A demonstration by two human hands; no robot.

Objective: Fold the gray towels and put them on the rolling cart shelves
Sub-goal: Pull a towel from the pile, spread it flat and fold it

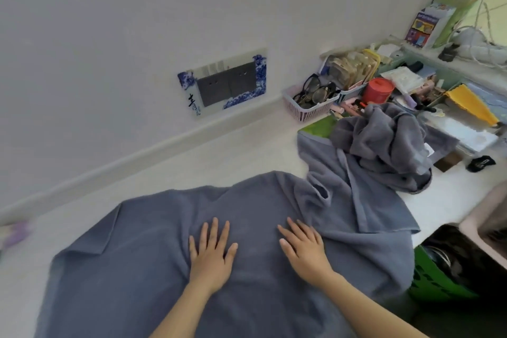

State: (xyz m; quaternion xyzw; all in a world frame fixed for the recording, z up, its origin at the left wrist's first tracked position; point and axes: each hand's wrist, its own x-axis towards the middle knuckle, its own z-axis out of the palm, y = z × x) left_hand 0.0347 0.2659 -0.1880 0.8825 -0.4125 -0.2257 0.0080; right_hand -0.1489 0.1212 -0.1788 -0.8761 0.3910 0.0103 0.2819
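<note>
Plainly, this is the smoothing stage: the gray towel lies spread across the near part of the white desk, its near side running out of view past the desk's front edge, and both hands rest on its middle. The left hand is flat with fingers spread, palm down; the right hand is likewise flat and spread just beside it, neither pinching any cloth. I judge they press like this to hold the fabric still and sweep out wrinkles, so that a fold lands square. The towel's far left corner is turned over on itself, and will likely want straightening first.

A crumpled pile of gray towels sits toward the desk's right side, one sheet trailing from it to touch the spread towel's right edge, presumably waiting their turn. Behind the pile, along the back right edge, stand a pink basket of eyeglasses and a red canister. Past the desk's right front corner a green bin shows. No rolling cart can be clearly made out
</note>
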